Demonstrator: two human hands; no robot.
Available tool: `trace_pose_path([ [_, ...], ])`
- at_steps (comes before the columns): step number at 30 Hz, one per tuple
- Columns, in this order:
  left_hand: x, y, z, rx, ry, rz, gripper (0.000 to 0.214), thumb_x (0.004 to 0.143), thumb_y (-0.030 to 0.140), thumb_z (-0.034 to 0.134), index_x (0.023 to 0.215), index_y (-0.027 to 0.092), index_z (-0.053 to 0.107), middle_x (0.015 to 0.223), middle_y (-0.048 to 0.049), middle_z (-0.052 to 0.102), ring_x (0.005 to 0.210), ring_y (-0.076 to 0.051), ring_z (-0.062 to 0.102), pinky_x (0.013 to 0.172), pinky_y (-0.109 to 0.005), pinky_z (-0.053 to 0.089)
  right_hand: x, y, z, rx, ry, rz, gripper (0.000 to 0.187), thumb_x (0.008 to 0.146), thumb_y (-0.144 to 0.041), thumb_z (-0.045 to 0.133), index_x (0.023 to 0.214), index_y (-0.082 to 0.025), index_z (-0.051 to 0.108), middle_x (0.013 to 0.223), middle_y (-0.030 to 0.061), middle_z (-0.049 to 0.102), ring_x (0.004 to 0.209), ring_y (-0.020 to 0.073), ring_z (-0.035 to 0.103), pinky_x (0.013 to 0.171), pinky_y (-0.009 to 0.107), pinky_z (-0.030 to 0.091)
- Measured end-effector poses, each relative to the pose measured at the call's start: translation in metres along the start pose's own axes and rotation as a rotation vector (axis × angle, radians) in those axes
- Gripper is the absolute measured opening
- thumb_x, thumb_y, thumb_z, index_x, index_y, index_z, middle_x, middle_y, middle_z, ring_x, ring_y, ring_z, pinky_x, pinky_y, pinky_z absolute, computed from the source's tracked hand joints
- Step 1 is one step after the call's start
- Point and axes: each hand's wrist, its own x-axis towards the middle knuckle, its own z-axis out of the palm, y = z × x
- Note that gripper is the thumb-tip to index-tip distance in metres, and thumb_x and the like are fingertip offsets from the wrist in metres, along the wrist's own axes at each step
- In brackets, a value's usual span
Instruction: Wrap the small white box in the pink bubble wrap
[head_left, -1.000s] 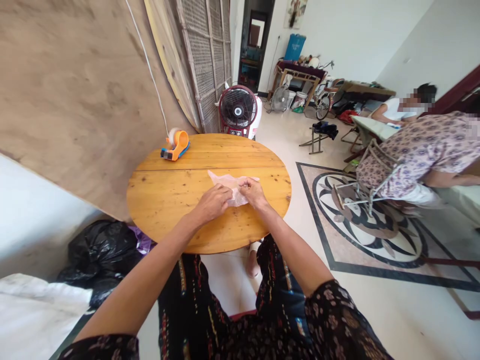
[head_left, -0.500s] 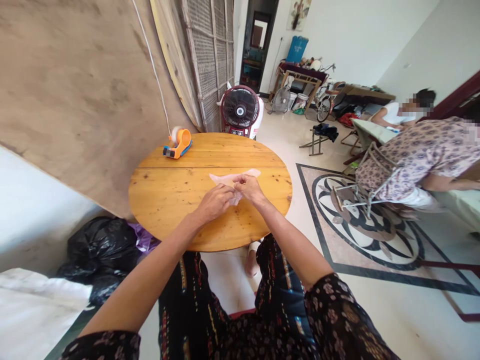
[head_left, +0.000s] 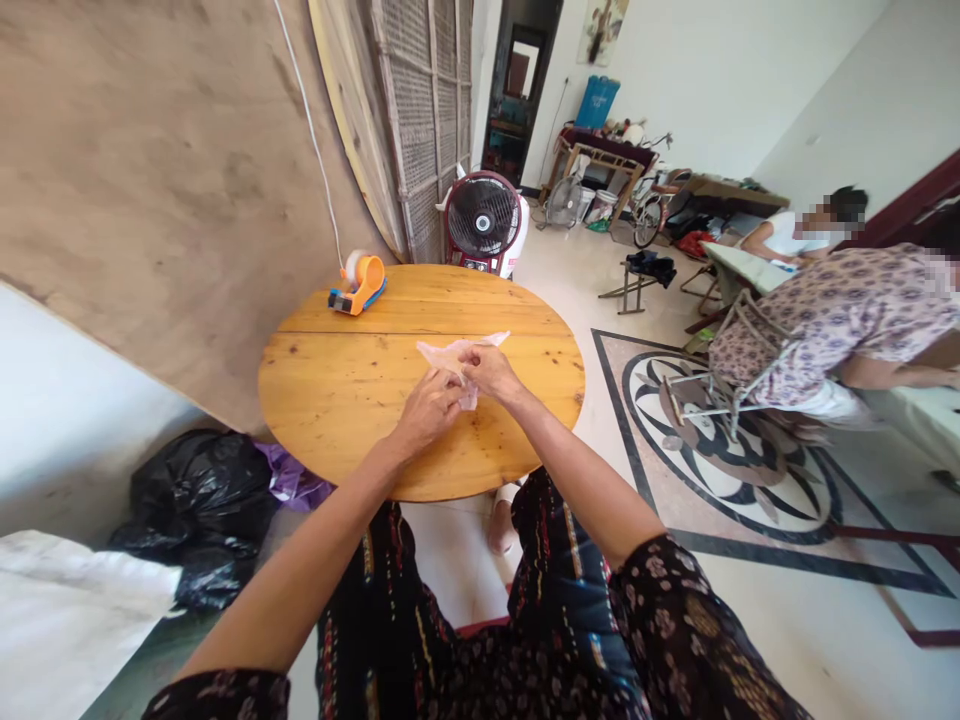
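A thin, pale pink plastic bag or sheet lies crumpled on the round wooden table, partly covered by both hands. My left hand is closed on its near side, with the fingertips bent into the film. Just beside it, my right hand pinches the film near its middle, fingers bent. The two sets of fingertips almost meet. One corner of the film sticks out to the far right and another piece hangs below the fingers.
An orange tape dispenser stands at the table's far left edge. Behind the table is a fan. Black plastic bags lie on the floor at left. At right, a person in a patterned shirt sits on a chair by another table.
The film's far right corner has drawn in slightly to the left and is more gathered. My right hand has shifted a little left; both hands keep their hold.
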Motion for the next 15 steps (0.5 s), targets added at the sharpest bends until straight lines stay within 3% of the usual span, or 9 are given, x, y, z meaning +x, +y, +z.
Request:
trace_pose_path([
  [6, -0.002, 0.005, -0.003, -0.044, 0.04, -0.145, 0.018, 0.08, 0.012, 0.048, 0.089, 0.018, 0.062, 0.088, -0.0075, 0.065, 0.089, -0.024, 0.057, 0.08, -0.037, 0.048, -0.007, -0.012, -0.004, -0.066, -0.017, -0.005, 0.031, 0.079, -0.016, 0.049, 0.107, -0.021, 0.063, 0.076, 0.0003, 0.066, 0.071, 0.0166, 0.062, 0.071, 0.027, 0.051],
  [10, -0.004, 0.008, -0.003, -0.1, 0.07, -0.178, 0.013, 0.078, 0.015, 0.05, 0.086, 0.021, 0.059, 0.086, -0.0057, 0.066, 0.088, -0.024, 0.059, 0.08, -0.036, 0.048, -0.015, -0.021, -0.009, -0.101, -0.035, -0.051, 0.036, 0.087, -0.02, 0.044, 0.12, -0.021, 0.056, 0.091, 0.0034, 0.069, 0.09, 0.0193, 0.064, 0.086, 0.032, 0.05],
  [15, 0.001, 0.017, 0.003, -0.182, 0.154, -0.385, 0.019, 0.079, 0.03, 0.058, 0.094, 0.021, 0.056, 0.094, -0.0057, 0.068, 0.091, -0.024, 0.061, 0.08, -0.036, 0.049, -0.022, -0.031, -0.01, -0.118, -0.07, -0.094, 0.041, 0.092, -0.026, 0.038, 0.131, -0.018, 0.048, 0.117, 0.0097, 0.065, 0.111, 0.0228, 0.06, 0.101, 0.039, 0.044],
])
